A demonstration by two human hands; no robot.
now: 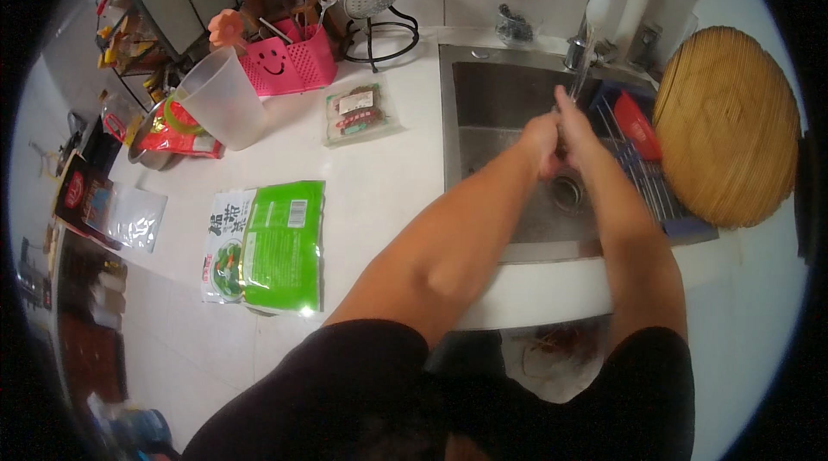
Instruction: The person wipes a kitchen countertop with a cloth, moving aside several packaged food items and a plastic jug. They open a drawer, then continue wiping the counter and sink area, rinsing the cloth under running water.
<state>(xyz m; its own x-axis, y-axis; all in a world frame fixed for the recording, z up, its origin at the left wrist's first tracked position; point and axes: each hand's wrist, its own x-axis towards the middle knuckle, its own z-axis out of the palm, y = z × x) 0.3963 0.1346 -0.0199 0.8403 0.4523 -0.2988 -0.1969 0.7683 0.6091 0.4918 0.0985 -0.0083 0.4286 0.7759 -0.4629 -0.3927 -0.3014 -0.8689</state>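
Both my hands are together over the metal sink (pixel 483 159), under water (pixel 585 64) running from the tap (pixel 601 4). My left hand (pixel 540 140) is bent at the wrist and presses against the other; its fingers are mostly hidden between the two. My right hand (pixel 578 135) is turned palm inward, with its digits stretched up toward the stream. I see no object between them. Below the hands is the round drain (pixel 567 194).
A blue rack (pixel 681 224) with a red item (pixel 636 123) and a round slatted wooden board (pixel 729 129) stand right of the sink. Left on the counter are a green-and-white food packet (pixel 285 245), a clear package (pixel 358 113), a translucent jug (pixel 222 99) and a pink basket (pixel 297 64).
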